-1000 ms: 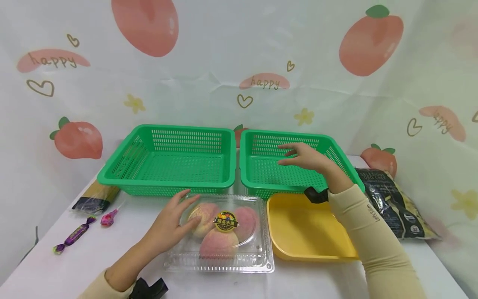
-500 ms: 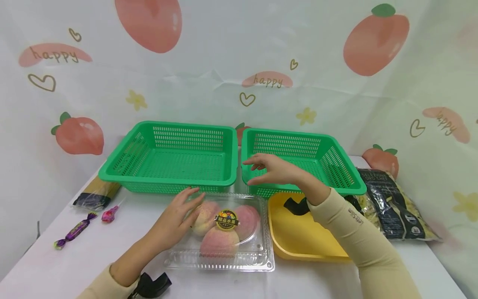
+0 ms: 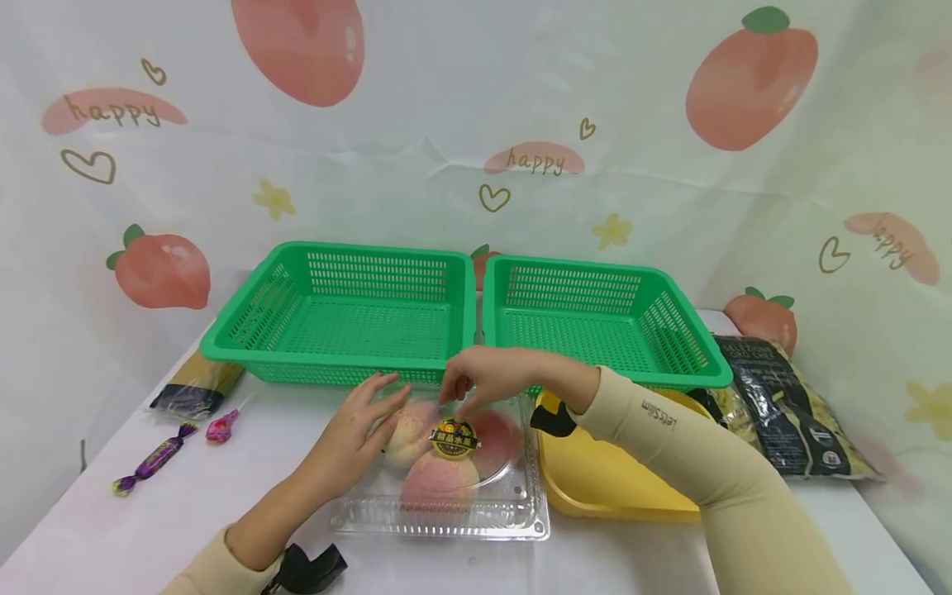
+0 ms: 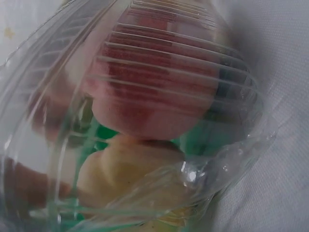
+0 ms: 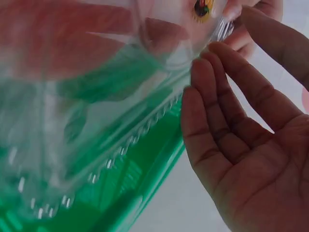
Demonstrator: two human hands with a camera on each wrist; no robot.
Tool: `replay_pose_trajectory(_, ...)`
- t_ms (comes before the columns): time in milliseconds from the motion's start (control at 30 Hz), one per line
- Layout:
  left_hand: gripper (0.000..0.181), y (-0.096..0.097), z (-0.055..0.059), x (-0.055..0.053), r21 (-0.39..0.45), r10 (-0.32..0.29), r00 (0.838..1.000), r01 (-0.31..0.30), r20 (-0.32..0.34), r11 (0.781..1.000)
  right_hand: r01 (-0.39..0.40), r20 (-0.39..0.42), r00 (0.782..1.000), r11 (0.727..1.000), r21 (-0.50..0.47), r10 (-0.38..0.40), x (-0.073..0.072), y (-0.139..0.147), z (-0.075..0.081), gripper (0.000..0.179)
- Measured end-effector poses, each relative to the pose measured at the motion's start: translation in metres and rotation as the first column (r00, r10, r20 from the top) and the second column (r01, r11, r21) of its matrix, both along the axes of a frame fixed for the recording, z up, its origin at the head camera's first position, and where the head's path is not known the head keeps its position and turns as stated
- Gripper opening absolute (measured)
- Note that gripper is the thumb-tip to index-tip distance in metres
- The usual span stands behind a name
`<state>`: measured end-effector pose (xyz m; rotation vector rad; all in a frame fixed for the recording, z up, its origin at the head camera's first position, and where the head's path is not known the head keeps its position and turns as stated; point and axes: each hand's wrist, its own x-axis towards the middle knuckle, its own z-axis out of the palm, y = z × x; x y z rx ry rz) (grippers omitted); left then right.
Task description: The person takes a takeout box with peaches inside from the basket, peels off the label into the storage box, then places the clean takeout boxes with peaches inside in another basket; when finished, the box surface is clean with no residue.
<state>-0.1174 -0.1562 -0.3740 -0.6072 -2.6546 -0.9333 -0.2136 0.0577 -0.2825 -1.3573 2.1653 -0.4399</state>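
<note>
A clear plastic clamshell box [image 3: 357, 519] holds three peaches [image 3: 440, 483] beneath a round black-and-gold sticker [image 3: 454, 438]. My left hand [image 3: 344, 446] rests along the box's far left part, fingers spread and extended. At the far edge of the lid is my right hand [image 3: 494, 373], its fingers bent downward. In the right wrist view, the fingertips of that right hand [image 5: 246, 130] meet the ridged rim, thumb apart, with left fingertips close by. The left wrist view shows a reddish peach [image 4: 154, 87] through the ribbed plastic side.
Two green baskets [image 3: 338, 364] [image 3: 602, 380] stand behind the box. A yellow basin [image 3: 617, 471] sits right of it, with a black printed bag [image 3: 781, 405] beyond. At left lie a purple-wrapped candy [image 3: 154, 459], a pink lollipop [image 3: 221, 427] and a small packet [image 3: 195, 387].
My right hand has moved left and down from over the right basket to the box's far edge. The left hand stays at the box's left side.
</note>
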Motion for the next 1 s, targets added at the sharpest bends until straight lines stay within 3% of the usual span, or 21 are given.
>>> replay_pose_trajectory(167,0.038,0.000,0.000,-0.001,-0.009,0.013,1.000,-0.013,0.026,1.000,-0.010,0.078,0.997,1.000,0.016,0.009,0.000,-0.006,-0.005,0.030)
replay_pose_trajectory(633,0.037,0.000,0.002,0.001,-0.011,0.018,1.000,-0.018,0.001,1.000,0.007,0.103,0.995,0.999,0.052,-0.012,-0.002,-0.017,-0.008,0.012)
replay_pose_trajectory(1000,0.038,-0.001,0.000,0.000,-0.010,0.016,0.999,-0.016,0.030,1.000,0.027,0.116,0.992,0.995,0.099,-0.039,-0.005,-0.018,-0.010,0.004)
